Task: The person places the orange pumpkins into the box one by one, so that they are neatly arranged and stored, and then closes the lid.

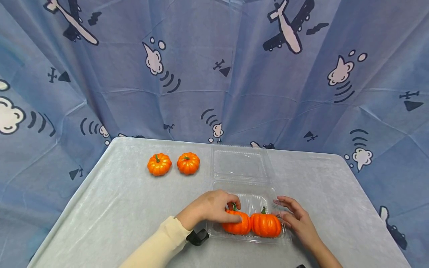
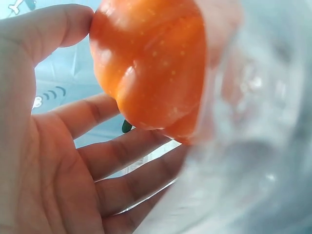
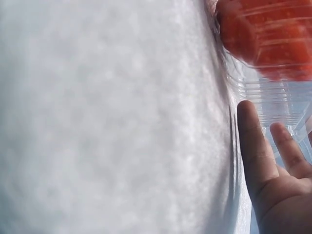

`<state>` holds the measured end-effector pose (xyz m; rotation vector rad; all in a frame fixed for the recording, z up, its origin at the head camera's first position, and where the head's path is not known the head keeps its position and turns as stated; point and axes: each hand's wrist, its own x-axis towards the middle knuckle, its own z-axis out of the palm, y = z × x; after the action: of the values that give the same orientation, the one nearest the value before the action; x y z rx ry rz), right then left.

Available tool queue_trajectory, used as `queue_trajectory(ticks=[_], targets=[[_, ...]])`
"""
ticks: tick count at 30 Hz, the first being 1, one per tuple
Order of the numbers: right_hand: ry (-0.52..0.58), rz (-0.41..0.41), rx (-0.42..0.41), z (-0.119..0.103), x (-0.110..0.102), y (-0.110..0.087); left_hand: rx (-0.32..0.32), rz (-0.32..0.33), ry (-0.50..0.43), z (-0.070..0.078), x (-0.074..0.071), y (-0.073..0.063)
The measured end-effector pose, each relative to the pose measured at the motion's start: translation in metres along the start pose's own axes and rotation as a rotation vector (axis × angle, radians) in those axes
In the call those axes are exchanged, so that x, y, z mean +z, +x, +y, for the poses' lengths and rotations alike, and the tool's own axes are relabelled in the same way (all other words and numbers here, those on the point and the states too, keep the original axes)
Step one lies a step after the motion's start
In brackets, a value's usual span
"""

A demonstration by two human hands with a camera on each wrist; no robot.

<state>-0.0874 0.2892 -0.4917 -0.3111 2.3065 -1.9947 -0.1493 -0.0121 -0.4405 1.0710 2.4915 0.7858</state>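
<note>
In the head view, a clear plastic clamshell box (image 1: 248,240) lies with its lid laid back. Two small orange pumpkins sit side by side in its near half. My left hand (image 1: 218,206) holds the left pumpkin (image 1: 242,227), thumb on its front and fingers curled behind by the green stem; the left wrist view shows this pumpkin (image 2: 151,63) between thumb and fingers. The right pumpkin (image 1: 266,225) stands against it. At the box's right wall is my right hand (image 1: 296,219), fingers extended; the right wrist view shows those fingers (image 3: 253,141) alongside the clear wall.
Two more small orange pumpkins, a left one (image 1: 159,164) and a right one (image 1: 188,163), stand on the table at the back left. The flat clear lid (image 1: 239,163) reaches toward the table's far edge. Behind hangs a blue patterned curtain (image 1: 201,74).
</note>
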Motion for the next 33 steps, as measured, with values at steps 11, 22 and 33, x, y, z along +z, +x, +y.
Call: queue_trajectory(ticks=[11, 22, 33], targets=[[0.013, -0.011, -0.023, -0.0007, -0.0004, -0.0003, 0.007, -0.008, 0.036, 0.0032, 0.0016, -0.0008], [0.0, 0.006, -0.014, -0.0023, 0.0007, 0.0004, 0.002, -0.016, 0.066, 0.0071, 0.0009, -0.0025], [-0.053, 0.021, 0.005, -0.0025, 0.0012, -0.0003, -0.019, 0.004, 0.089, 0.0089, 0.0016, -0.0029]])
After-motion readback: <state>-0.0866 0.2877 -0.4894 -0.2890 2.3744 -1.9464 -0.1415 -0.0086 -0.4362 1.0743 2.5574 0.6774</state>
